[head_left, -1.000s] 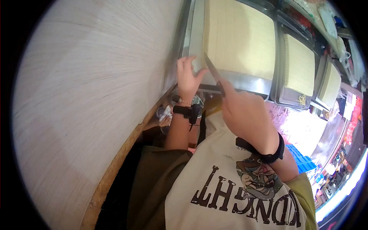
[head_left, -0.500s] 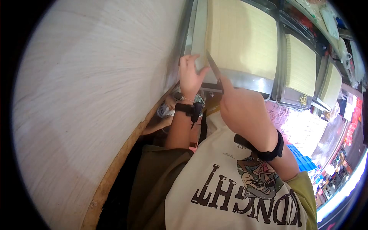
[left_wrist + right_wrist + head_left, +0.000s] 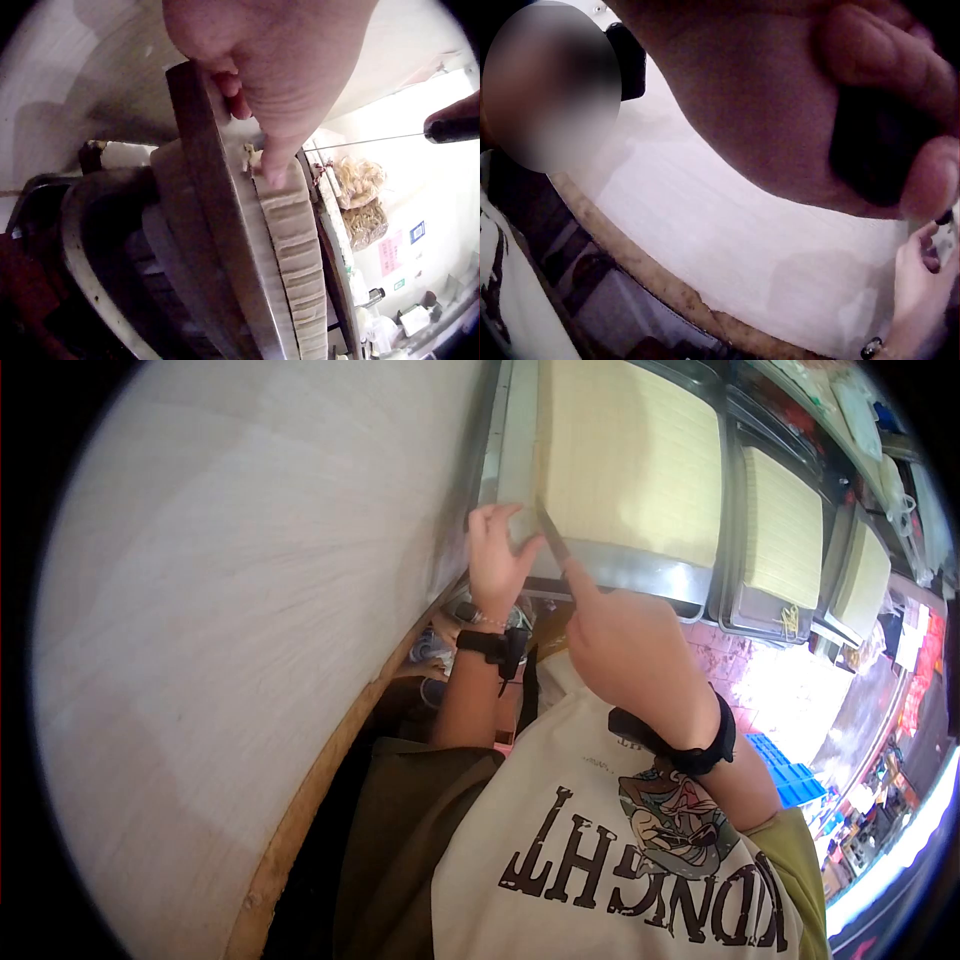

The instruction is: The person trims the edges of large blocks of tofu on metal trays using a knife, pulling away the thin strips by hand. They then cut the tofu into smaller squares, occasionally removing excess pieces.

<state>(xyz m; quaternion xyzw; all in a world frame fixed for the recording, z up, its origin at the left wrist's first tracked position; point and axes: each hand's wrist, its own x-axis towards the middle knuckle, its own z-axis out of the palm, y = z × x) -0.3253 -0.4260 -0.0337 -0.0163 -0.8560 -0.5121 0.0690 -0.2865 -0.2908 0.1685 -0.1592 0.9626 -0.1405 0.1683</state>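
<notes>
My right hand [image 3: 635, 650] grips a knife [image 3: 553, 540] by its dark handle [image 3: 877, 146], the forefinger stretched along it toward the blade. The blade's tip lies at the near left corner of a large pale yellow slab [image 3: 630, 460] that looks like tofu, scored with parallel lines. Beside that corner is my left hand [image 3: 497, 563], thumb spread from the loosely bent fingers. In the left wrist view the left thumb [image 3: 276, 169] touches the end of the slab's side [image 3: 296, 247], where several cuts show; the thin blade [image 3: 367, 141] points toward it.
The slab lies on a metal tray [image 3: 650, 575]. Two more pale slabs [image 3: 780, 525] on trays stand to the right. A large whitish board [image 3: 250, 580] with a wooden edge [image 3: 300, 805] fills the left. A blue crate [image 3: 785, 770] is at lower right.
The knife and my right hand have drawn back slightly toward my body, and the tip sits lower along the slab's left edge. The left hand stays almost in place.
</notes>
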